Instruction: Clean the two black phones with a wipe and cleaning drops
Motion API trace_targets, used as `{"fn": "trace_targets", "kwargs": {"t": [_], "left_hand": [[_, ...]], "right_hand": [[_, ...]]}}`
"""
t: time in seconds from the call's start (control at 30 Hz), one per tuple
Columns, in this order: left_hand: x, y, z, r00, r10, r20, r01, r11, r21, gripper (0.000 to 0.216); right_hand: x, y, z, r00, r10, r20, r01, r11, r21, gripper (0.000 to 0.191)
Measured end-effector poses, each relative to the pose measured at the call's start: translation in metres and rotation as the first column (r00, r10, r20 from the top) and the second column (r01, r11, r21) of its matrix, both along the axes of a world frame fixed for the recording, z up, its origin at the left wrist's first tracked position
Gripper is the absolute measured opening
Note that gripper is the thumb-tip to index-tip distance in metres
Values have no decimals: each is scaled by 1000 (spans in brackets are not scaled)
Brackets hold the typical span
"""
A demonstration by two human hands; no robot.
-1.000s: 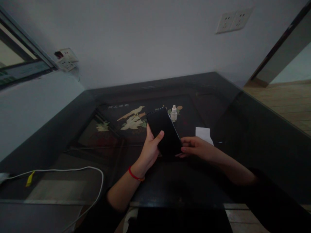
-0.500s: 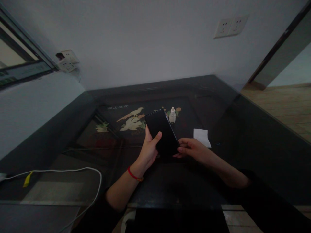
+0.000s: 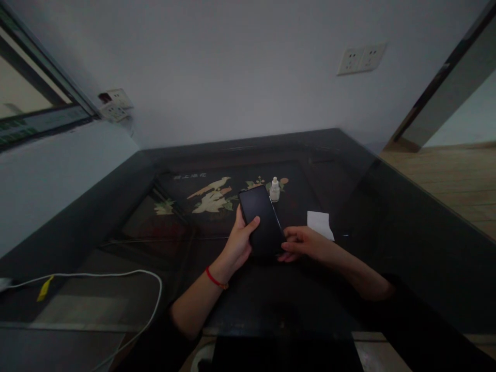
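A black smartphone (image 3: 263, 214) with a dark screen is held tilted above the table. My left hand (image 3: 242, 237) is closed around its left edge, the thumb lying on the screen. At the lower right corner of the phone, my right hand (image 3: 300, 243) has its fingers curled and closed against the edge; the fingertips are partly hidden. Just behind the phone stands a small white dropper bottle (image 3: 275, 192), upright with its cap on. To the right, near my right hand, lies a white square of paper or tissue (image 3: 321, 224).
The dark glossy table (image 3: 248, 305) carries a bird-and-flower picture (image 3: 211, 199). A small thin light object (image 3: 345, 235) lies right of the paper. A white cable (image 3: 104, 273) with a yellow tag (image 3: 45, 289) loops at the left. Wall sockets (image 3: 362, 58) are behind.
The phone has turned slightly more upright and its screen looks greyer, with a faint reflection. Both hands keep nearly the same hold. The whole view has shifted slightly.
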State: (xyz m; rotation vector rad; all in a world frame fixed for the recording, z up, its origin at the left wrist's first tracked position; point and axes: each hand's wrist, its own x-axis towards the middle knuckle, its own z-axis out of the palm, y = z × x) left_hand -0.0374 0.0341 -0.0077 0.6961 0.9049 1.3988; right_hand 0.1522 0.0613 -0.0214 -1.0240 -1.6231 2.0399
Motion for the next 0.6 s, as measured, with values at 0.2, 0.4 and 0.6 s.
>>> {"fn": "trace_targets", "kwargs": {"t": [0.2,0.4,0.6], "left_hand": [[8,-12,0,965,-242,-101,241,970,-23,88],[14,-21,-8,912,-323,-253,340,940,27,84],[10,-20,-12,879,-329,-346,369,928,54,82]], "right_hand": [[12,13,14,915,-363,-176,379,923,69,40],[11,11,16,882,-408,-236,423,906,15,37],[11,9,17,873,-420,-248,436,900,11,40]]}}
